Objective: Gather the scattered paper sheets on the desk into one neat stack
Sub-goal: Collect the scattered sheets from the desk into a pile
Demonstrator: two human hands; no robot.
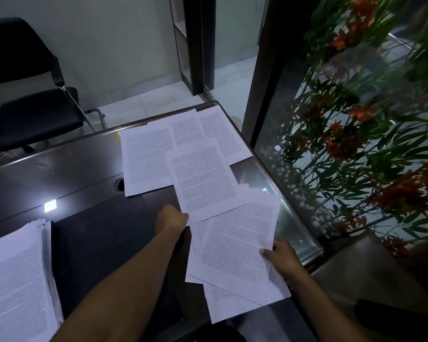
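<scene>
Printed paper sheets lie spread over the dark desk (92, 233). My right hand (283, 259) grips a loose, uneven bundle of sheets (237, 245) by its right edge, thumb on top. My left hand (172, 218) pinches the lower left corner of a single sheet (204, 178) that lies just beyond the bundle. Farther back rest a large sheet (146, 159) and two more sheets (218, 129) at the desk's far corner, overlapping each other.
A thick pile of printed pages (15, 277) sits at the desk's near left. A glass panel (356, 144) with plants and red flowers behind it borders the desk on the right. A black chair (32, 95) stands beyond the far edge. A cable hole (120, 185) is in the desk.
</scene>
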